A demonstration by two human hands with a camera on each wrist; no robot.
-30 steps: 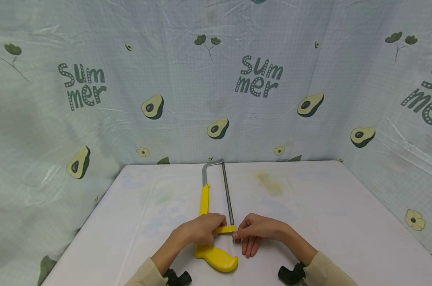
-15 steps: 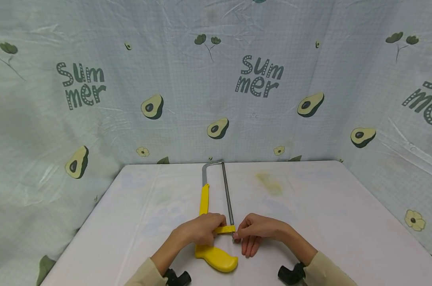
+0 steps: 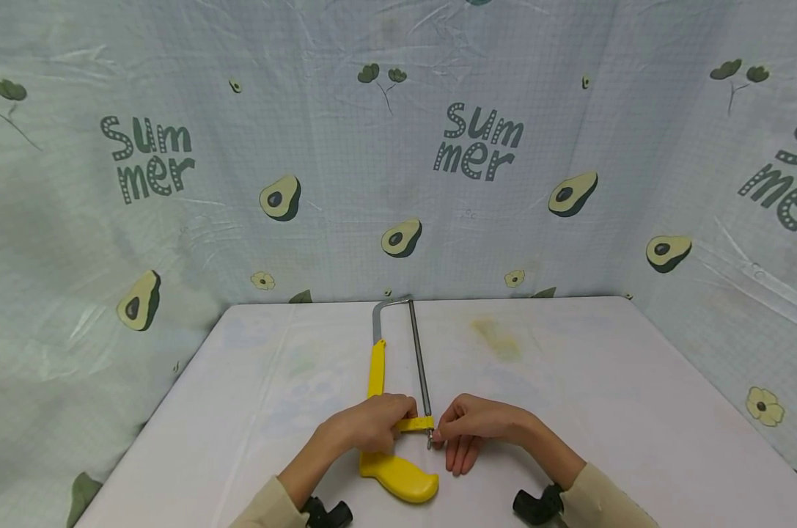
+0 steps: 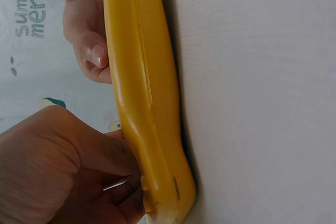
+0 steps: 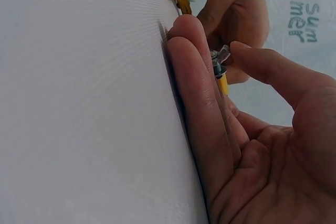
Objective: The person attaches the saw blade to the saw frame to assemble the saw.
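Note:
A hacksaw [image 3: 400,477] with a yellow handle and a grey bent front frame lies on the white table, pointing away from me. My left hand [image 3: 374,423] grips the yellow frame just above the handle, its fingers around the part by the blade's near mount. At the near end of the blade [image 3: 419,359], a small metal wing nut [image 5: 223,54] sticks out. The right hand [image 3: 482,427] pinches this nut with thumb and index finger; the index fingertip is partly hidden. Its other fingers [image 5: 197,93] rest along the table. In the left wrist view the handle [image 4: 144,66] covers the nut.
The white table [image 3: 570,367] has a yellowish stain to the right of the saw. A printed curtain [image 3: 345,161] hangs behind the table and along both sides. Black wrist cameras [image 3: 537,506] sit below both forearms.
The wing nut shows at a different angle, with the right thumb and finger shifted slightly at it. The left hand and the hacksaw stay in place.

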